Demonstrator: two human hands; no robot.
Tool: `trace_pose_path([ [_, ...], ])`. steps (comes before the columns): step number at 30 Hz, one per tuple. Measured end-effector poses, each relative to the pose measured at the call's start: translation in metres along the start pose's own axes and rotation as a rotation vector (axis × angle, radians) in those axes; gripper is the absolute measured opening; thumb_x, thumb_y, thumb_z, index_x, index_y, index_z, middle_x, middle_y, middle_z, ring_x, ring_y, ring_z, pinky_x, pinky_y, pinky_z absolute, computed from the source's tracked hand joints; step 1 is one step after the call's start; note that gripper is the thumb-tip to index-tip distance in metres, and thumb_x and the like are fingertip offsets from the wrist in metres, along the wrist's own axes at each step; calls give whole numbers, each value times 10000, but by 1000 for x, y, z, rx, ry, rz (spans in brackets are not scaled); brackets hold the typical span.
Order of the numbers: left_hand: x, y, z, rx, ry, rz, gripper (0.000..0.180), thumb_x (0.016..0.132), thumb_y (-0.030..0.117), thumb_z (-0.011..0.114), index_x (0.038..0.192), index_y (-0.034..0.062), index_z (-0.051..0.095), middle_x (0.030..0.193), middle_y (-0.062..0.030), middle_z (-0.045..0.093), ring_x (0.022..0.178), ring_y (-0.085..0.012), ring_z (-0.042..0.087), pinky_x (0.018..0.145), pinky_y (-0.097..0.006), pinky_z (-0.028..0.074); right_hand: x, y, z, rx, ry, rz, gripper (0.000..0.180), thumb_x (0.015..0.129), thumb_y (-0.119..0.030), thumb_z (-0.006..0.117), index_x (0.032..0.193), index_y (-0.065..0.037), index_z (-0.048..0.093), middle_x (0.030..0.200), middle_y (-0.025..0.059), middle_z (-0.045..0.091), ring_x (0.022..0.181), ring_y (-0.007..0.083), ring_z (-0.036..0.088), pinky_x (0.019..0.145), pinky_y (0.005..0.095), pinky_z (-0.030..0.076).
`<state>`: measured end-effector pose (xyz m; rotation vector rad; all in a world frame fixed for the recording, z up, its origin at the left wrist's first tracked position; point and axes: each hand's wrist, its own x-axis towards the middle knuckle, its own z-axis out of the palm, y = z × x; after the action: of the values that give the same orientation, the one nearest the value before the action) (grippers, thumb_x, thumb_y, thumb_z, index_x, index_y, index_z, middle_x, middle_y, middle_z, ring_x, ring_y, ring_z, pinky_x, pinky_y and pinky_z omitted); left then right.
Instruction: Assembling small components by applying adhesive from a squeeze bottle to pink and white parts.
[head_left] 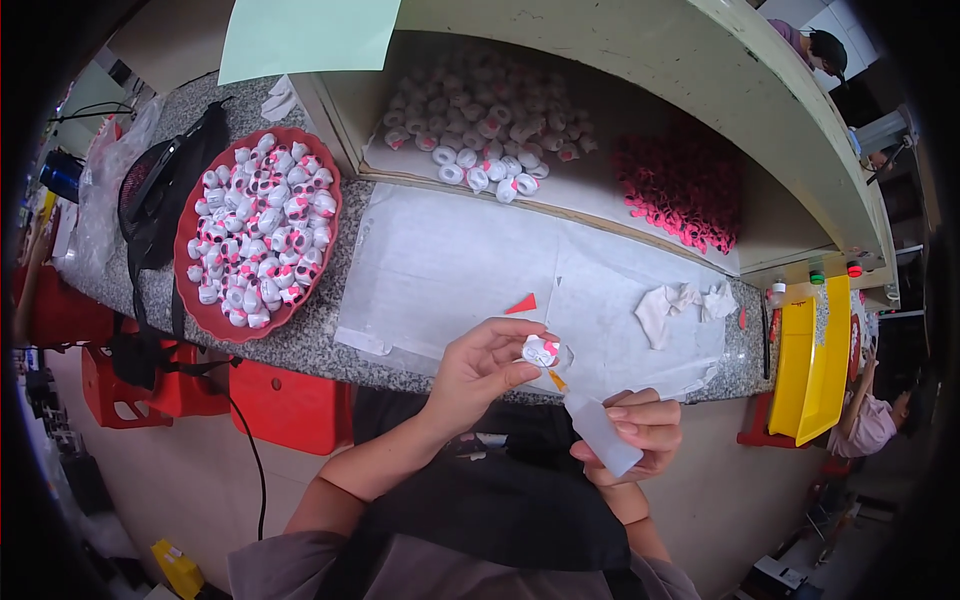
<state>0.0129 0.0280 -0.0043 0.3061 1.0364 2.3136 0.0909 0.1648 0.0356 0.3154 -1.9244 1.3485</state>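
My left hand (480, 365) pinches a small white doll head (540, 351) with a pink part on it, between thumb and fingers. In my right hand (642, 430) is a translucent white squeeze bottle (603, 436), tilted so its orange-yellow nozzle (558, 381) points up at the doll head. Nozzle and head are very close; whether they touch I cannot tell. Just beyond my left hand a red cone-shaped cap (522, 304) lies on the white sheet (450, 260) covering the worktop.
Left stands a red basin (183, 262) heaped with white-and-pink heads. The shelf holds a pile of white heads (480, 130) and a pile of pink pieces (680, 190). Crumpled white cloths (670, 310) lie at right, near yellow trays (795, 360). Red stools (290, 405) stand below. Other people are at far right.
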Motion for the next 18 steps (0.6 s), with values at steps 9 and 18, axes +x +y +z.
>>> trace_pose_path([
  [9, -1, -3, -1, 8, 2, 40, 312, 752, -28, 548, 1047, -22, 447, 1004, -139, 541, 927, -180, 546, 833, -318, 440, 1, -3, -4, 8, 26, 20, 396, 586, -111, 760, 813, -66, 439, 778, 56, 451, 578, 124, 452, 501, 229, 412],
  [18, -2, -3, 1, -7, -5, 16, 306, 752, -23, 550, 1040, -22, 447, 1003, -143, 541, 925, -175, 546, 842, -325, 438, -2, 0, -2, 35, 49, -19, 407, 572, -96, 765, 823, -63, 445, 786, 60, 459, 581, 124, 447, 488, 230, 415],
])
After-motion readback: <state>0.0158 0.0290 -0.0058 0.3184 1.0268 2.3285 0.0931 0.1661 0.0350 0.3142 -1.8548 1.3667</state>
